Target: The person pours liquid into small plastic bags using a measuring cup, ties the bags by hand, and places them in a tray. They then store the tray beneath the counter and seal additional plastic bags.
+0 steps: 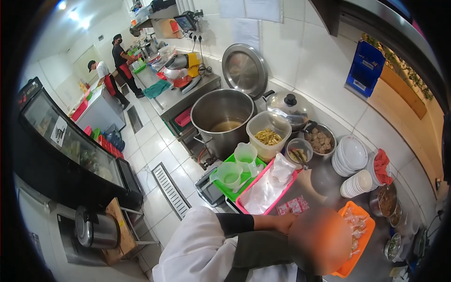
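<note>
My left hand (284,223) reaches across the steel counter at the end of a dark sleeve. Its fingers are partly covered by a large blurred orange patch, so I cannot make out what they hold, if anything. Just beyond the hand lies a red-and-white printed packet (293,206). Close by is a pink tray (283,193) with clear plastic bags (260,195) in it. To the right, an orange tray (368,240) carries several small tied clear bags (358,224); the blur hides part of it. My right hand does not show.
Behind stand a large steel pot (210,124), a tub of yellowish strips (268,137) and a green tray (227,191) with measuring jugs (246,155). White bowls (350,152), paper cups (357,184) and a pan of meat (320,141) line the wall. Two people work farther back.
</note>
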Action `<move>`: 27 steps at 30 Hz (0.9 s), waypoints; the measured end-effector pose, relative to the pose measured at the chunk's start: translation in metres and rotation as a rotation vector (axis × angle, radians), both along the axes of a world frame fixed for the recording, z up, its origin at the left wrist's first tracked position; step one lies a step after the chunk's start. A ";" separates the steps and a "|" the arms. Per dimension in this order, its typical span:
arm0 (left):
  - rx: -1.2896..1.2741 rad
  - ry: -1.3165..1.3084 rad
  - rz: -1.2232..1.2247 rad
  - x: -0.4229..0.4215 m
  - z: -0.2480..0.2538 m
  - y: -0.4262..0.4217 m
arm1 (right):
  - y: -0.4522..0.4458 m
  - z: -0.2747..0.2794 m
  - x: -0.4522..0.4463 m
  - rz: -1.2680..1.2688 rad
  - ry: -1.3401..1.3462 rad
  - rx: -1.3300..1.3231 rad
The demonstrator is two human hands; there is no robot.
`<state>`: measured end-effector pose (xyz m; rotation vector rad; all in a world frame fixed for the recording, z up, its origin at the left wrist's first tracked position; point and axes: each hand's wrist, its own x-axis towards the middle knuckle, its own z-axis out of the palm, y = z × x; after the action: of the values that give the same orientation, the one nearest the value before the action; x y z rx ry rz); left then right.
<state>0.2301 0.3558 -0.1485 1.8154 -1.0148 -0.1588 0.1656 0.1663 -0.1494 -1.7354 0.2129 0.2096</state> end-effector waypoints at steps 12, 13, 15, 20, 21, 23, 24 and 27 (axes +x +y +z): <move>0.118 -0.095 -0.027 -0.003 0.029 0.009 | 0.005 -0.012 -0.003 -0.100 0.058 0.320; 0.125 -0.118 -0.082 -0.003 0.032 0.010 | 0.003 -0.015 -0.002 -0.109 0.091 0.340; 0.087 -0.104 -0.143 0.002 0.012 0.005 | -0.001 -0.019 -0.003 -0.127 0.159 0.380; 0.181 0.237 -0.004 -0.011 -0.008 -0.007 | -0.002 -0.032 -0.013 -0.098 -0.122 0.151; 0.201 0.346 0.023 -0.011 -0.011 -0.009 | 0.000 -0.032 -0.014 -0.093 -0.210 0.049; 0.152 0.533 -0.006 -0.008 -0.031 -0.013 | 0.003 -0.030 -0.019 -0.054 -0.324 -0.064; 0.082 0.607 -0.061 -0.003 -0.052 -0.012 | 0.004 -0.028 -0.020 -0.033 -0.380 -0.119; 0.193 0.462 -0.069 -0.002 -0.042 -0.003 | 0.008 -0.043 -0.024 -0.101 -0.346 -0.014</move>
<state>0.2281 0.3526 -0.1907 1.7985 -0.7493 -0.7054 0.1416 0.1742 -0.1924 -1.7397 0.0472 -0.1668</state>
